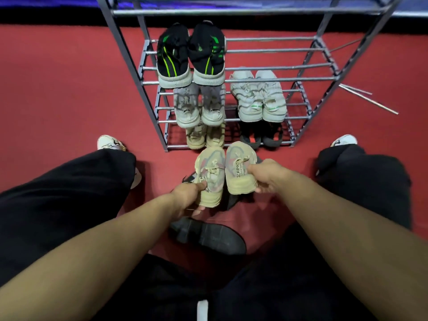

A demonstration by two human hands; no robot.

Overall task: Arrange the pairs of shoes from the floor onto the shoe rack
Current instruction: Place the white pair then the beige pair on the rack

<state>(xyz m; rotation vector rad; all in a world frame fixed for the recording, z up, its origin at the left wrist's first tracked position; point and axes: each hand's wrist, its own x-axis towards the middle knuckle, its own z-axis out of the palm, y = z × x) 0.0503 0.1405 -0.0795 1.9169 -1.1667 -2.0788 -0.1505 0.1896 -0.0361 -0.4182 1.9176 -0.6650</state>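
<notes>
My left hand (187,198) grips the heel of a beige sneaker (212,172), and my right hand (268,174) grips the heel of its mate (238,167). Both are held side by side, toes toward the grey metal shoe rack (278,66). On the rack sit black-and-green sneakers (190,54) on an upper shelf, grey-white sneakers (199,105) and white sneakers with green marks (259,96) one shelf down, and beige sneakers (205,136) and dark shoes with red (261,137) on the lowest shelf. A black shoe (208,236) lies on its side on the red floor below my hands.
I squat with my black-trousered knees (69,193) at both sides and my own white shoes (108,142) beside the rack's feet. Loose metal rods (368,99) lie on the floor right of the rack. Another dark shoe (234,200) lies partly hidden under the held pair.
</notes>
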